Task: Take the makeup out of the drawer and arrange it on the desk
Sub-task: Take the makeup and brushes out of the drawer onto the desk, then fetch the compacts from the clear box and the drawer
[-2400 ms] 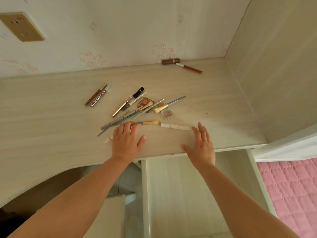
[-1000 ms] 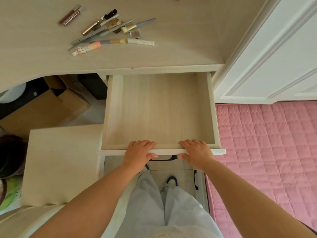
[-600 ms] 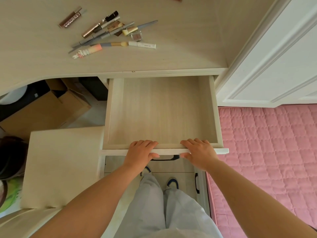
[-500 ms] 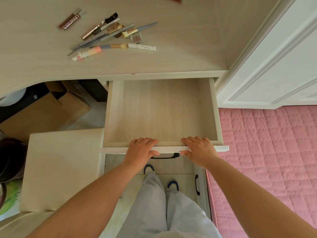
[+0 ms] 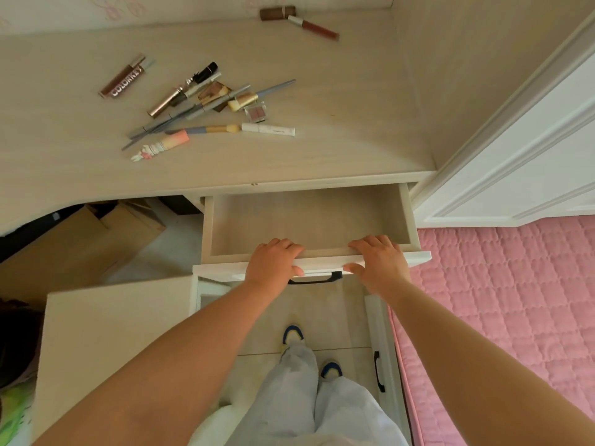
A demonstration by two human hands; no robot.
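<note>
1. Pale wood desk (image 5: 338,101) fills the far half of the view, set in a corner against patterned wallpaper; pink quilted bedding (image 5: 502,304) lies to the right, cardboard boxes (image 5: 80,249) under the desk to the left.
2. Makeup (image 5: 206,104) lies on the desk in a loose, crossed heap: pencils, brushes, small compacts, a white tube. A labelled gloss tube (image 5: 125,77) sits just left of the heap. Two more pieces (image 5: 299,22) lie well apart at the far wall.
3. Drawer (image 5: 309,220) stands part-way out below the desk edge. Its visible floor shows nothing; the far part is hidden under the desk.
4. My left hand (image 5: 273,265) grips the drawer's front rail, fingers curled over the top, thumb on the face. My right hand (image 5: 380,265) grips the same rail further right, same hold. A black handle (image 5: 314,280) shows between them, untouched.
5. Judgement: removal looks finished; the step in hand is dealing with the drawer, most likely shutting it.
6. Next move calls for an even push from both hands so the drawer runs straight, fingers cleared off the rail before it meets the desk.
7. Arranging is not done: the heap needs separating and laying out in order.
</note>
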